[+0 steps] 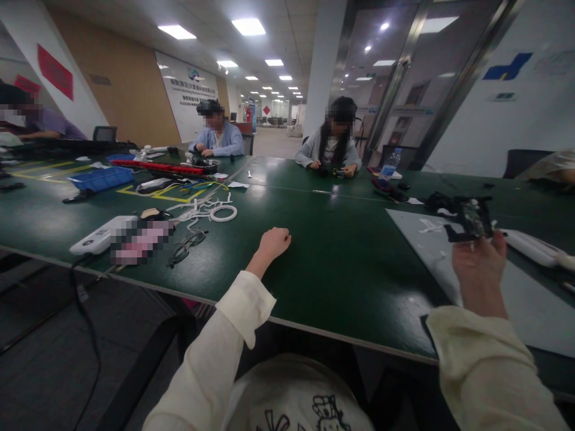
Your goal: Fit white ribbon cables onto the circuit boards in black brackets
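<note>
The person's left hand (275,240) is resting on the green table (327,269), its fingers curling into a loose fist with nothing showing in it. To the right, above the grey board (415,239), the right hand (480,263) is grasping a black frame (471,216) from below, fingers and thumb closing on its lower part; just where each fingertip is pressing is too blurred to tell

The frame is looking dark and uneven, its arms sticking out at the sides and a greenish, shiny patch like a circuit showing in the middle. It is probably feeling light and mostly stiff, not slippery, but its middle is likely being fragile, so the solid outer edges are offering the safest hold, while the thin arms are risking a snap

A white case (534,247) is lying beside the right hand, and black parts (438,202) are sitting just behind the frame. Glasses (197,239) are lying on the left side of the table. Farther off, a water bottle (390,164) is standing and two people are working with their hands across the table
</note>
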`<state>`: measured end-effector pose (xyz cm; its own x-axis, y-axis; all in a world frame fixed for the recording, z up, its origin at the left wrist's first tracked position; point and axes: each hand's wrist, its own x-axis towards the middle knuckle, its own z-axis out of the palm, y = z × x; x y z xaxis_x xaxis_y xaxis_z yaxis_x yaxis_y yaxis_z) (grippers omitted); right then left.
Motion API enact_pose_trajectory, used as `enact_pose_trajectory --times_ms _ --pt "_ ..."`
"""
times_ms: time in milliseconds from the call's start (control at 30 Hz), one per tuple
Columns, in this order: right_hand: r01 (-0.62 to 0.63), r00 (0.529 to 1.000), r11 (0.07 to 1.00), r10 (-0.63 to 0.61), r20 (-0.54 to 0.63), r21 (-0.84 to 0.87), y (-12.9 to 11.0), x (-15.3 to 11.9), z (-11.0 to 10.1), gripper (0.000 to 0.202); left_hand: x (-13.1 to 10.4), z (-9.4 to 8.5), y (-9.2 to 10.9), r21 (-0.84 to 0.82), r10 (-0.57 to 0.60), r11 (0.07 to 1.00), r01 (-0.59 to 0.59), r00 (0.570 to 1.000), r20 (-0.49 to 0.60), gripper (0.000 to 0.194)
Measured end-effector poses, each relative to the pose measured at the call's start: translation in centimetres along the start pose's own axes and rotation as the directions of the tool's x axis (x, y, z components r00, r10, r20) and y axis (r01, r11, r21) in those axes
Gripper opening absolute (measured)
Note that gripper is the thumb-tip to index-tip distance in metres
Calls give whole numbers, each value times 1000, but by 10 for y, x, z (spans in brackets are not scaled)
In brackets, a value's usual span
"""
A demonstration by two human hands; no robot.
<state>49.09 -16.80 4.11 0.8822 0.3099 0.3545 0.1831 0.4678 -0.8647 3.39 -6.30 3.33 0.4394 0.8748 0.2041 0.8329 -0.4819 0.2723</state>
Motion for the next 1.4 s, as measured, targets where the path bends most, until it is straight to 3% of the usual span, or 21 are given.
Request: enact_pose_trajectory --times_ms 100,167,267,367,467,533,633,733,867,1000,1167,1267,1400 --pt "-66 987 991 48 152 116 -8 -14 14 52 1 1 0 37 9 999 -8 1000 -28 25" --pt "-130 969 988 107 223 88 -12 -26 26 50 1 1 0 52 6 999 -3 998 -65 25" --pt "-283 897 959 267 352 -5 -12 -50 46 46 0 -3 1 11 -43 999 45 990 -136 27" --pt "-413 732 904 403 550 -112 -11 -79 71 47 -1 -11 3 -54 -165 986 157 956 -241 26" --pt "-449 529 874 429 732 -188 -14 -110 100 49 -2 -20 0 -138 -278 960 243 884 -376 23" --pt "-471 419 855 433 798 -217 -20 -130 120 49 -2 -24 -4 -204 -306 950 235 828 -470 23" --pt "-488 299 836 430 852 -250 -27 -155 145 46 -1 -28 -10 -252 -308 948 195 765 -566 24" --pt "-450 233 837 447 864 -311 -24 -172 158 45 1 -27 -11 -228 -249 963 141 789 -562 25" --pt "-331 223 840 513 829 -431 -5 -180 157 48 4 -19 -10 -149 -64 989 -1 900 -432 25" --pt "-236 305 851 523 796 -469 12 -174 150 58 4 -9 -7 -105 108 984 -141 956 -273 29" --pt "-89 390 854 503 771 -512 17 -169 146 64 -1 1 0 -67 275 958 -280 958 -80 40" --pt "122 435 844 427 793 -522 14 -167 143 56 -2 5 0 -68 291 955 -290 957 6 45" --pt "409 491 748 303 817 -523 10 -150 136 41 0 9 -4 -62 320 946 -319 947 17 46"
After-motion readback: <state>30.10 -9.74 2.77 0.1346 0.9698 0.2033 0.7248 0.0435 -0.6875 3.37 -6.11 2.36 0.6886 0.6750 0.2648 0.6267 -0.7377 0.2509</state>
